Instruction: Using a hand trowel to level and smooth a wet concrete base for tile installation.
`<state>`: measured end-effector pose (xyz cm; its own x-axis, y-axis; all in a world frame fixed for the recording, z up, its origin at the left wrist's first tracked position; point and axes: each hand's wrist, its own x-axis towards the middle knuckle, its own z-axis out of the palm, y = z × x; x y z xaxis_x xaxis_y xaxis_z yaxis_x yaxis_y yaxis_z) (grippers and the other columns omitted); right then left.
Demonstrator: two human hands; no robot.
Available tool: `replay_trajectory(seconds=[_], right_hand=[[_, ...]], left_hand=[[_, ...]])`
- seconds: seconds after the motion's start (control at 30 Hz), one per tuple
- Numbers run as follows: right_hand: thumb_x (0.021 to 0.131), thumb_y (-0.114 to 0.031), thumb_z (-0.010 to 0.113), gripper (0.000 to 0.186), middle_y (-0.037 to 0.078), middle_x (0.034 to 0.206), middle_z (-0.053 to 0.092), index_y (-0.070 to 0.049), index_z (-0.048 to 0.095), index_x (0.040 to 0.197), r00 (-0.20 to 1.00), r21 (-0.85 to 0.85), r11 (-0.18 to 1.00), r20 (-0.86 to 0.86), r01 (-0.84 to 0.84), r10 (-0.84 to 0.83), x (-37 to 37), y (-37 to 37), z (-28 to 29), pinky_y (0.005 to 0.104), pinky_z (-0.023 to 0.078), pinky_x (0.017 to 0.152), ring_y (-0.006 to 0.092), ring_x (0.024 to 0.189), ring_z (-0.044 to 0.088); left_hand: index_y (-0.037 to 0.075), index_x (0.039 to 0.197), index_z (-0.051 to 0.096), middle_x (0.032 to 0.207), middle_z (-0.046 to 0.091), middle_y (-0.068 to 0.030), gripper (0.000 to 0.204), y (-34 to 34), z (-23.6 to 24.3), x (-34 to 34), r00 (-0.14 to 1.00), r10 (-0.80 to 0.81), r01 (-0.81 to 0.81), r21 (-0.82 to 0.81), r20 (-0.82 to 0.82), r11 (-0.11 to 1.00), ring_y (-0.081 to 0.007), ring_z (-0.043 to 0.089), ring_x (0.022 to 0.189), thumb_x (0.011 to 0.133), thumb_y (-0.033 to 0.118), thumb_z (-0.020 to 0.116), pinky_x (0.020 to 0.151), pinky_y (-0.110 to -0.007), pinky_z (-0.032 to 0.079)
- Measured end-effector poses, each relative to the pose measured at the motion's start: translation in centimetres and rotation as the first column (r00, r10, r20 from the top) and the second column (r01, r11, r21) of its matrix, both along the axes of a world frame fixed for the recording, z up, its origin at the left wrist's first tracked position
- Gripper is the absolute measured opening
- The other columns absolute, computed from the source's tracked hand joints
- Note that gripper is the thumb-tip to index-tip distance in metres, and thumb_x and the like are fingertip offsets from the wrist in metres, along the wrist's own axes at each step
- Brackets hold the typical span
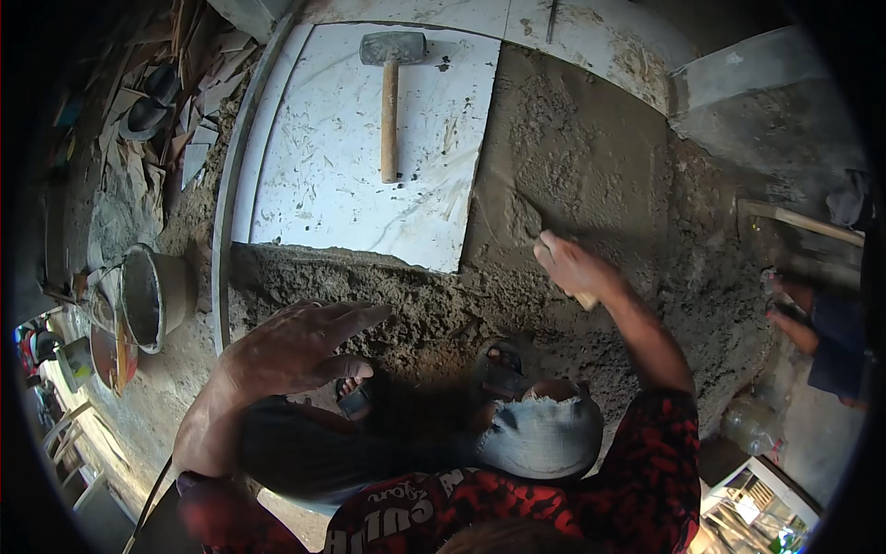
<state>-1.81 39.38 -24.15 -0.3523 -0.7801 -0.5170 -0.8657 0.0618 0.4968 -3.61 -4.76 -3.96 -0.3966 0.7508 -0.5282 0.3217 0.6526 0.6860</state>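
Head view: I am crouched over a bed of wet grey mortar, my knees and sandalled feet at the lower middle of the picture. My right hand reaches out over the mortar with its fingers wrapped tight round a pale wooden handle; only the butt end of that handle shows below my palm, and whatever blade it carries is hidden under the hand, so I cannot tell the tool's kind for certain. The hand sits just right of the lower right corner of the white marble-look tile, near it but apart from it. My left hand hangs in the air above the near edge of the mortar, palm down, fingers spread and slightly curled, holding nothing and touching nothing. A rubber mallet with a grey head and wooden handle lies flat on the tile, head toward the far edge. Along the tile's left side runs a narrow pale strip. Farther left a metal bucket lies tipped on its side on the dirty ground, with broken tile scraps heaped beyond it. At the right edge another person's feet stand on the ground, well apart from my hands.
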Motion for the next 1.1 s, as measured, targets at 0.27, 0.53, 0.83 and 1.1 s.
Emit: replay_trajectory(seconds=[0.27, 0.53, 0.83, 1.1], right_hand=[[0.096, -0.031, 0.046, 0.038, 0.029, 0.09, 0.063, 0.004, 0.052, 0.109, -0.099, 0.008, -0.156, 0.807, 0.988, -0.582, -1.9, -1.7, 9.8, 0.0511, 0.05, 0.073, 0.0476, 0.086, 0.062], [0.093, -0.029, 0.047, 0.041, 0.034, 0.099, 0.06, 0.007, 0.054, 0.112, 0.193, -0.406, -0.149, 0.686, 0.901, -0.702, -19.2, 1.4, 3.8, 0.0544, 0.046, 0.083, 0.0509, 0.1, 0.055], [0.085, -0.014, 0.045, 0.032, 0.027, 0.104, 0.064, 0.004, 0.067, 0.101, -0.059, -0.214, -0.253, 0.643, 0.944, -0.764, -24.2, 1.1, 6.3, 0.0437, 0.054, 0.075, 0.0377, 0.091, 0.067], [0.086, -0.017, 0.044, 0.034, 0.025, 0.108, 0.064, 0.005, 0.065, 0.103, 0.144, -0.261, -0.012, 0.569, 0.965, -0.81, -25.7, 1.7, 0.4, 0.0458, 0.052, 0.081, 0.0376, 0.095, 0.065]], left_hand=[[0.015, 0.143, 0.036, 0.132, 0.053, -0.0165, 0.064, 0.1, -0.2, 0.0, 1.0, -0.006, 0.006, -0.007, -0.024, 1.0, -0.0354, 0.054, 0.117, 0.092, 0.049, 0.05, 0.098, -0.047, 0.043], [0.006, 0.142, 0.035, 0.136, 0.049, -0.0208, 0.07, 0.7, -1.5, -1.0, 1.0, 0.014, -0.014, 0.005, 0.026, 1.0, -0.0377, 0.048, 0.125, 0.09, 0.047, 0.056, 0.104, -0.045, 0.039], [0.004, 0.143, 0.034, 0.133, 0.051, -0.0236, 0.075, 1.3, -1.5, -2.1, 0.993, 0.05, -0.042, -0.079, 0.105, 0.996, -0.0377, 0.048, 0.124, 0.089, 0.052, 0.054, 0.104, -0.044, 0.038], [0.005, 0.141, 0.036, 0.13, 0.052, -0.0236, 0.068, 2.3, -2.1, -2.6, 0.996, 0.008, -0.005, -0.043, 0.084, 0.999, -0.0385, 0.051, 0.121, 0.092, 0.049, 0.053, 0.101, -0.045, 0.041]])
